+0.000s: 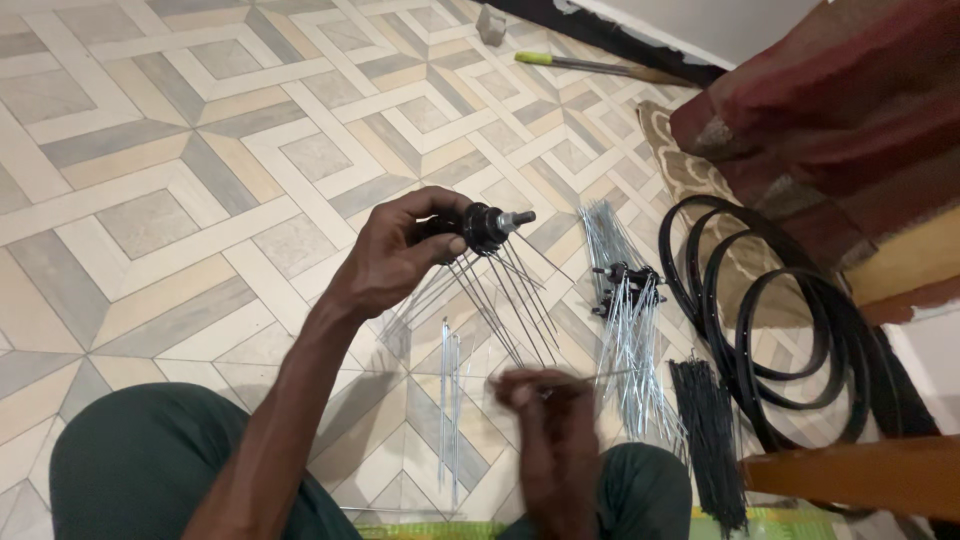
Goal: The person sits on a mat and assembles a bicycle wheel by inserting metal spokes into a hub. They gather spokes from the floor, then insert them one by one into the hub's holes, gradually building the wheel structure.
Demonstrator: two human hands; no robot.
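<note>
My left hand [395,255] holds a black wheel hub [485,226] up above the floor, axle pointing right, with several thin metal spokes [500,300] hanging down from its flange. Lower down, my right hand [550,420] is blurred and pinches a single silver spoke [590,378] lying roughly level, just under the hanging spokes. Two loose spokes [448,400] lie on the tiled floor between my knees.
A heap of silver spokes with another black hub [625,285] lies to the right. Beside it sit a bundle of black spokes [710,440] and several black wheel rims [790,320]. A wooden piece [850,475] and red-brown cloth [840,110] fill the right side. A yellow-tipped stick [590,66] lies far back.
</note>
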